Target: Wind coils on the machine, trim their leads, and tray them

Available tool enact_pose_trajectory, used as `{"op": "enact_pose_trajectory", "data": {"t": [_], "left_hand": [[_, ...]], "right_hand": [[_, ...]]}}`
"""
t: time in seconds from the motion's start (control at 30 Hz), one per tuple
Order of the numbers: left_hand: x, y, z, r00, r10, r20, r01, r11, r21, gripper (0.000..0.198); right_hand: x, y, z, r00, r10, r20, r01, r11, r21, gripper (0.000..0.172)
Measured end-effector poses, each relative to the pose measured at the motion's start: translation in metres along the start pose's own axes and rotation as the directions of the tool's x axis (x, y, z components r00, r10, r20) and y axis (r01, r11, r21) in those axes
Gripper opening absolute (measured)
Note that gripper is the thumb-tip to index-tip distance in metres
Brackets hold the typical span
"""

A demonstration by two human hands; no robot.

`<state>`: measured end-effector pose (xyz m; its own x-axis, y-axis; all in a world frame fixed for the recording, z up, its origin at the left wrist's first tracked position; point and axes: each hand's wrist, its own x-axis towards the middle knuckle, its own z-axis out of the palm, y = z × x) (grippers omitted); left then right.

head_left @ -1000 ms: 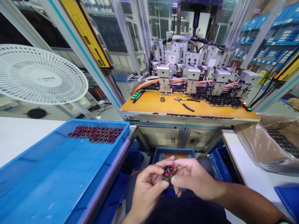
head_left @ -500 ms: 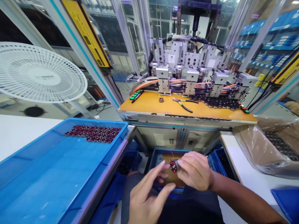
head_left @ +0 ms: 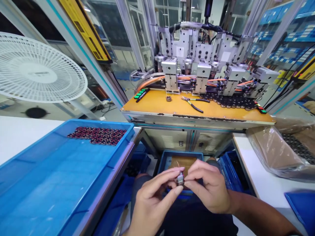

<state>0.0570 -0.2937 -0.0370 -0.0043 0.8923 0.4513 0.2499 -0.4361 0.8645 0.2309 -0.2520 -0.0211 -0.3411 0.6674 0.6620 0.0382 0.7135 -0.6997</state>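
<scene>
A small motor stator (head_left: 180, 178), a silvery ring with a dark and red side, sits between the thumb and fingers of my left hand (head_left: 157, 196). A thin copper-coloured wire (head_left: 178, 164) sticks up near it. Close against the stator's right side is my right hand (head_left: 209, 186), its thumb and forefinger pinched together at the edge. What lies between those two fingertips is hidden. Both hands are above my lap, in front of a blue bin (head_left: 162, 160) with a brown board inside.
At left, a blue tray (head_left: 44, 164) holds rows of red-black stators (head_left: 98, 135). Pliers (head_left: 193, 103), one stator (head_left: 168, 98) and dark parts (head_left: 233, 101) lie on the orange bench (head_left: 147, 106) under the machine (head_left: 192, 55). A plastic-lined box (head_left: 265, 154) stands right; a fan (head_left: 39, 72), left.
The stator has passed from my right fingers to my left hand and turned, its silvery side now showing. My hands have come together. The view has shifted slightly.
</scene>
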Motion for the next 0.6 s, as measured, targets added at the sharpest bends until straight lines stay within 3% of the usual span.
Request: {"op": "enact_pose_trajectory", "data": {"t": [0.07, 0.13, 0.2, 0.3, 0.37, 0.43, 0.47, 0.53, 0.57, 0.6], "left_hand": [[0.000, 0.001, 0.002, 0.990, -0.134, 0.042, 0.139, 0.978, -0.153, 0.035], [0.000, 0.001, 0.002, 0.981, -0.185, 0.065, 0.196, 0.951, -0.238, 0.033], [0.000, 0.000, 0.000, 0.986, -0.162, 0.039, 0.166, 0.964, -0.209, 0.031], [0.001, -0.001, -0.007, 0.999, -0.048, 0.010, 0.048, 0.999, -0.026, 0.031], [0.002, -0.001, -0.011, 0.998, 0.036, 0.047, -0.040, 0.995, 0.097, 0.030], [0.004, 0.002, -0.011, 0.989, 0.105, 0.103, -0.121, 0.978, 0.171, 0.029], [0.005, 0.003, -0.011, 0.983, 0.135, 0.124, -0.158, 0.969, 0.191, 0.029], [0.006, 0.006, -0.008, 0.972, 0.186, 0.142, -0.214, 0.954, 0.210, 0.029], [0.007, 0.008, -0.007, 0.969, 0.201, 0.141, -0.228, 0.951, 0.210, 0.030], [0.007, 0.008, -0.007, 0.969, 0.203, 0.139, -0.228, 0.951, 0.207, 0.030]], "right_hand": [[-0.002, 0.001, 0.002, 0.998, 0.063, -0.003, -0.063, 0.997, 0.049, 0.007], [-0.004, 0.003, 0.000, 0.994, 0.105, 0.013, -0.106, 0.991, 0.079, 0.006], [-0.006, 0.006, -0.011, 0.985, 0.166, 0.042, -0.169, 0.982, 0.083, 0.008], [-0.001, 0.007, -0.040, 0.964, 0.264, 0.042, -0.264, 0.965, -0.001, 0.013], [0.009, 0.004, -0.058, 0.986, 0.166, 0.033, -0.158, 0.972, -0.174, 0.007], [0.021, -0.003, -0.067, 0.978, -0.105, 0.183, 0.170, 0.905, -0.390, 0.016], [0.028, -0.006, -0.067, 0.914, -0.248, 0.322, 0.379, 0.807, -0.453, 0.020], [0.039, -0.011, -0.060, 0.707, -0.418, 0.570, 0.693, 0.568, -0.444, 0.021], [0.042, -0.012, -0.055, 0.631, -0.433, 0.644, 0.763, 0.495, -0.415, 0.023], [0.043, -0.012, -0.050, 0.609, -0.412, 0.678, 0.777, 0.483, -0.404, 0.028]]}}
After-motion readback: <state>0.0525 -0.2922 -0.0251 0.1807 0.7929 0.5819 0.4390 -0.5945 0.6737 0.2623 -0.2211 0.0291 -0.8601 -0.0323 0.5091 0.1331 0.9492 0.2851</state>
